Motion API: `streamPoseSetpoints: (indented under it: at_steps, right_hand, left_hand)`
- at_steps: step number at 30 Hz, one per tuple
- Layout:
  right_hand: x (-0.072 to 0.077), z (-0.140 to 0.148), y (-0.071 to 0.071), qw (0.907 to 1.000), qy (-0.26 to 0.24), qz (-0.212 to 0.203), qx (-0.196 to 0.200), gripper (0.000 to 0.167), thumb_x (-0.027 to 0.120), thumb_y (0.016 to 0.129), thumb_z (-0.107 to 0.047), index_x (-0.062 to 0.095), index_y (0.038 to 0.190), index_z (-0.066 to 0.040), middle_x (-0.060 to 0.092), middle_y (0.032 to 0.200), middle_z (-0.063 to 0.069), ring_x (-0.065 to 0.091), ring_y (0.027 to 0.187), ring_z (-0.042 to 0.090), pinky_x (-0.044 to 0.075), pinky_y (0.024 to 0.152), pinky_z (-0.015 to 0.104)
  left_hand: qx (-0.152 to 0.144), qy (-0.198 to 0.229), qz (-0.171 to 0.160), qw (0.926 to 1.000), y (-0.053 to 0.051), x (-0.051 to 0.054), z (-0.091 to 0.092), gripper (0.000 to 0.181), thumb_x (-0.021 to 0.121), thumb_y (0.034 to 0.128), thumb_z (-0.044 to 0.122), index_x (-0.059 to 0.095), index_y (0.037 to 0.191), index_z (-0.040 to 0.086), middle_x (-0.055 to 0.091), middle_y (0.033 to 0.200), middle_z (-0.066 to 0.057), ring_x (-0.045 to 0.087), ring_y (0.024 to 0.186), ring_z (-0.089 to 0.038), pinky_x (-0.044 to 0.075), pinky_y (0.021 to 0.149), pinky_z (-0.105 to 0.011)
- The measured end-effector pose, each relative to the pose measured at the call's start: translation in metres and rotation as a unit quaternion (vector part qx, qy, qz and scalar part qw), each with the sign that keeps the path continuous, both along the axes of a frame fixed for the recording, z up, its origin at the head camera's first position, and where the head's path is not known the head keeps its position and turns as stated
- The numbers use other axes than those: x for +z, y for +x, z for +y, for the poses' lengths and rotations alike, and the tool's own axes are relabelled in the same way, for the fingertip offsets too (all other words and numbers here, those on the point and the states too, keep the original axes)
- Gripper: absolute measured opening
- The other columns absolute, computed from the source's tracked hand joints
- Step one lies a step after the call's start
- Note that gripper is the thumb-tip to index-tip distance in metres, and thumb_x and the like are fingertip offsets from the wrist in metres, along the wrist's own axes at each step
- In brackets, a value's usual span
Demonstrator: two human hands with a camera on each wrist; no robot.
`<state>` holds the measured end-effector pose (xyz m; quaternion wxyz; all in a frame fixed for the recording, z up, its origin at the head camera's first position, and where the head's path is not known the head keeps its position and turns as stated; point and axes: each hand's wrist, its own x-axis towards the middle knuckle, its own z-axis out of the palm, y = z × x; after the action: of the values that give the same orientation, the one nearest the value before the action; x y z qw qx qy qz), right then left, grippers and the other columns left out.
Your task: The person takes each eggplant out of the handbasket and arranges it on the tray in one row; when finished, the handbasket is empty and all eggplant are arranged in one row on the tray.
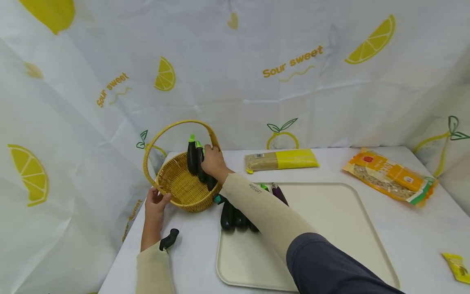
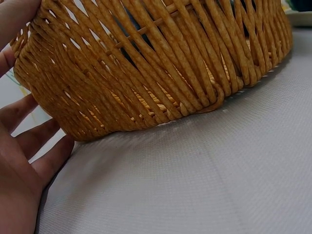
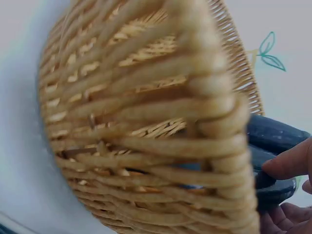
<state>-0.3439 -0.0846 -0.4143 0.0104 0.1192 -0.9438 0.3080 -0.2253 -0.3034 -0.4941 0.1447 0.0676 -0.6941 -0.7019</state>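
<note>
Eggplant [image 1: 211, 183] clamped in right hand [image 1: 215, 164], low end inside basket [image 1: 183, 185].
Its long axis is slanted down from the grip; the basket's left side is held by the left hand [image 1: 156, 202].

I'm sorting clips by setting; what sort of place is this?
Probably a staged tabletop setup: lemon-print sheeting stands behind a white-covered table, where a wicker basket sits beside a large tray.

The woven, honey-coloured basket [image 1: 194, 207] stands on the table with its arched handle up, its left side held by the left hand [image 1: 156, 206]. Inside, glossy, near-black eggplants [image 1: 191, 158] lean side by side against the right wall, bright green caps above the rim, the right hand [image 1: 214, 161] gripping among them.
</note>
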Motion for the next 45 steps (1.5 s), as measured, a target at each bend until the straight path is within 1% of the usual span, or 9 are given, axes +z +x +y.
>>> streamPoseSetpoints:
  at_steps: [7, 10, 15, 22, 29, 32, 36, 41, 45]
  right_hand:
    - [0.004, 0.008, 0.007, 0.9970, -0.068, -0.023, -0.026, 0.064, 0.059, 0.091, -0.008, 0.032, 0.150, -0.011, 0.044, 0.139, 0.016, 0.054, 0.106, 0.026, 0.048, 0.082, 0.035]
    - [0.005, 0.014, 0.011, 0.9949, -0.096, -0.020, -0.025, 0.067, 0.061, 0.090, -0.007, 0.031, 0.150, -0.012, 0.044, 0.142, 0.014, 0.053, 0.111, 0.026, 0.047, 0.083, 0.035]
    - [0.007, 0.023, 0.017, 0.9879, -0.152, -0.008, -0.026, 0.077, 0.073, 0.087, -0.012, 0.030, 0.151, -0.014, 0.048, 0.138, 0.013, 0.052, 0.116, 0.028, 0.047, 0.089, 0.039]
    - [0.013, 0.034, 0.025, 0.9696, -0.243, 0.005, -0.028, 0.075, 0.076, 0.085, -0.014, 0.035, 0.148, -0.016, 0.053, 0.127, 0.013, 0.054, 0.107, 0.024, 0.049, 0.083, 0.040]
    - [0.018, 0.046, 0.034, 0.9483, -0.315, -0.012, -0.034, 0.070, 0.076, 0.085, -0.013, 0.038, 0.143, -0.018, 0.054, 0.115, 0.005, 0.057, 0.095, 0.018, 0.051, 0.075, 0.035]
    - [0.018, 0.052, 0.037, 0.9420, -0.333, -0.016, -0.034, 0.072, 0.077, 0.085, -0.014, 0.036, 0.144, -0.017, 0.054, 0.114, 0.004, 0.057, 0.096, 0.018, 0.052, 0.075, 0.035]
    - [0.019, 0.060, 0.042, 0.9411, -0.337, -0.015, -0.030, 0.073, 0.076, 0.086, -0.017, 0.033, 0.146, -0.017, 0.053, 0.116, 0.005, 0.057, 0.096, 0.019, 0.052, 0.074, 0.036]
    - [0.019, 0.073, 0.051, 0.9336, -0.357, -0.022, -0.027, 0.071, 0.073, 0.088, -0.018, 0.032, 0.146, -0.016, 0.050, 0.117, 0.007, 0.058, 0.097, 0.021, 0.053, 0.073, 0.035]
    - [0.015, 0.087, 0.057, 0.9313, -0.364, -0.020, -0.008, 0.070, 0.072, 0.089, -0.016, 0.032, 0.146, -0.014, 0.050, 0.116, 0.009, 0.058, 0.095, 0.023, 0.053, 0.071, 0.035]
  left_hand:
    - [0.001, 0.014, 0.004, 0.9999, 0.000, 0.001, 0.000, 0.047, 0.065, 0.0921, 0.002, 0.036, 0.128, -0.004, 0.042, 0.145, -0.012, 0.040, 0.133, -0.026, 0.043, 0.092, -0.019]
    - [-0.001, 0.014, 0.006, 0.9999, 0.000, 0.001, 0.000, 0.046, 0.065, 0.0922, 0.001, 0.037, 0.129, -0.004, 0.043, 0.145, -0.012, 0.040, 0.133, -0.025, 0.043, 0.092, -0.018]
    - [-0.006, 0.013, 0.006, 0.9999, 0.000, 0.000, 0.000, 0.048, 0.064, 0.0926, 0.001, 0.035, 0.131, -0.004, 0.042, 0.146, -0.012, 0.039, 0.134, -0.026, 0.043, 0.092, -0.019]
    - [0.001, 0.018, 0.000, 0.9998, -0.001, 0.000, -0.001, 0.049, 0.065, 0.0922, 0.002, 0.036, 0.131, -0.004, 0.042, 0.146, -0.011, 0.039, 0.134, -0.026, 0.043, 0.092, -0.018]
    - [0.002, 0.024, -0.001, 0.9997, 0.001, 0.002, 0.002, 0.048, 0.065, 0.0918, 0.002, 0.036, 0.129, -0.003, 0.041, 0.146, -0.010, 0.040, 0.133, -0.025, 0.043, 0.094, -0.020]
    - [0.000, 0.023, -0.002, 0.9997, 0.001, 0.003, 0.002, 0.049, 0.066, 0.0915, 0.003, 0.036, 0.129, -0.003, 0.042, 0.147, -0.009, 0.040, 0.133, -0.025, 0.042, 0.097, -0.023]
    - [-0.003, 0.021, -0.003, 0.9998, 0.000, 0.003, 0.001, 0.050, 0.066, 0.0917, 0.004, 0.036, 0.130, -0.003, 0.041, 0.147, -0.009, 0.039, 0.133, -0.025, 0.041, 0.099, -0.023]
    - [-0.005, 0.027, 0.001, 0.9996, 0.001, 0.003, 0.001, 0.049, 0.066, 0.0916, 0.002, 0.036, 0.130, -0.003, 0.041, 0.146, -0.011, 0.039, 0.134, -0.026, 0.042, 0.097, -0.022]
    - [-0.002, 0.027, -0.001, 0.9996, 0.001, 0.001, 0.001, 0.049, 0.067, 0.0913, 0.004, 0.036, 0.130, -0.003, 0.041, 0.146, -0.010, 0.039, 0.134, -0.026, 0.042, 0.098, -0.023]
